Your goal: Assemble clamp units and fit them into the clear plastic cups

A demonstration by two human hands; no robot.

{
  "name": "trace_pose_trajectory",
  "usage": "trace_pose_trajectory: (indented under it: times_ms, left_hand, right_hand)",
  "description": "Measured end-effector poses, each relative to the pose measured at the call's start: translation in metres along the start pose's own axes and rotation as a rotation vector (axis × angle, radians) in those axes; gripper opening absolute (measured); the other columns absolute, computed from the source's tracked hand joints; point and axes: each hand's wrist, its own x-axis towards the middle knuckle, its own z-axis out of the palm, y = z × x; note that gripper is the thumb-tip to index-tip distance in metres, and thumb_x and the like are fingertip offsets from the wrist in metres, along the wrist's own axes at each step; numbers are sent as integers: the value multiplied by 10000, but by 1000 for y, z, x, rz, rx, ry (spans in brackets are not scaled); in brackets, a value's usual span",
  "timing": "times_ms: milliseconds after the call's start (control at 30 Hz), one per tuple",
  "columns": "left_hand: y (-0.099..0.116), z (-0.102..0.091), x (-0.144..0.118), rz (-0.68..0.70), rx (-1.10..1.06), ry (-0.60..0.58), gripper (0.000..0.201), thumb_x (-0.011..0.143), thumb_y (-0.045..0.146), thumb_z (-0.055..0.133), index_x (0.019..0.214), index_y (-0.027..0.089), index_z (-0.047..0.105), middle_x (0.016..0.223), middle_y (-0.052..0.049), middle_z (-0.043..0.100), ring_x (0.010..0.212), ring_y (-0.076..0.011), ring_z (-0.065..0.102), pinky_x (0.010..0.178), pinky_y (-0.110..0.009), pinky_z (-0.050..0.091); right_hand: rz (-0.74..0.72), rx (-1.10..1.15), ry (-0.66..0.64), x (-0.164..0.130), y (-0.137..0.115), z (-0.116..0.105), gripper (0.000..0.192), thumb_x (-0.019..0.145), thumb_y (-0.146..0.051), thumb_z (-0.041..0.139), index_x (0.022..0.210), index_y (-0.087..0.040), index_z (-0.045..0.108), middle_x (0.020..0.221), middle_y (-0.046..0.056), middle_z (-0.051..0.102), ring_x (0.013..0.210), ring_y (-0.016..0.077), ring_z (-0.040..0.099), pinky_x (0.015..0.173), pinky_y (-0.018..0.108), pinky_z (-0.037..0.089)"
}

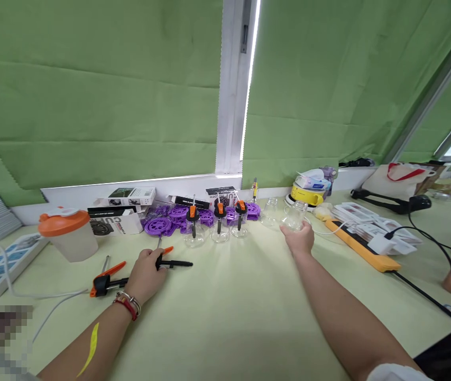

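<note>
The person's left hand [147, 272] has its fingers closed around a black-and-orange pump [176, 263]; the right hand [300, 238] has fingers curled about a clear bottle [294, 216]. Another bottle [270, 211] stands just left of those right fingertips, so sideways drift could knock the 2 together; a loose grip could cause a drop.

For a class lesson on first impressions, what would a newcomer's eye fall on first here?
Probably the green blinds filling the background, then the purple spoked pieces at the table's back, behind three clear bottles with black-and-orange tops. Left of centre the left hand grips a black-and-orange piece; right of centre the right hand holds a clear jar.
</note>
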Motion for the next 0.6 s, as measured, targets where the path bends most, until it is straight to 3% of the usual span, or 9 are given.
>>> trace_pose_trajectory:
  times_ms: [133,233,300,367,433,500,600]
  left_hand:
    - [9,1,-5,26,-203,159,367,645,208,522,1008,183,564,1092,-84,453,971,-228,544,842,-340,473]
    - [14,1,-8,109,-314,273,325,630,214,539,954,200,516,1183,-96,399,1076,-254,492,749,-328,496]
    - [16,2,-9,148,-364,309,296,641,208,542,932,206,484,1209,-97,398,1141,-262,453,809,-347,473]
    - [17,3,-11,142,-421,297,279,657,204,545,922,214,459,1132,-75,458,1080,-239,492,850,-363,446]
    - [18,4,-12,69,-498,230,272,672,225,551,919,224,435,934,-20,501,837,-182,550,727,-322,465]
    - [21,3,-14,-32,-570,145,277,684,261,558,921,234,417,764,38,452,591,-122,468,540,-252,416]
    - [25,3,-17,-80,-624,96,285,683,256,560,923,238,408,719,62,407,501,-84,354,461,-211,331]
  right_hand:
    - [-433,186,38,-27,-26,-10,769,629,-501,660,1255,-141,397,1189,145,515,1099,287,492,944,420,400]
    - [-754,230,-111,-60,-50,-20,681,659,-416,661,1239,-170,401,1191,127,500,1127,278,464,967,436,395]
    - [-916,191,-236,-82,-61,-24,642,668,-339,650,1244,-189,410,1217,121,483,1178,287,420,1010,465,361]
    - [-1015,144,-315,-101,-68,-24,626,660,-283,639,1243,-184,431,1233,129,461,1190,297,403,1014,473,360]
    - [-1067,105,-370,-115,-71,-21,627,644,-219,620,1245,-177,448,1217,135,458,1178,302,406,1005,476,371]
    - [-1098,78,-397,-122,-71,-17,636,625,-162,595,1247,-168,460,1196,138,460,1168,302,409,999,474,377]
    - [-1132,54,-406,-127,-70,-12,645,608,-113,571,1245,-153,475,1186,142,457,1166,300,403,1000,465,376]
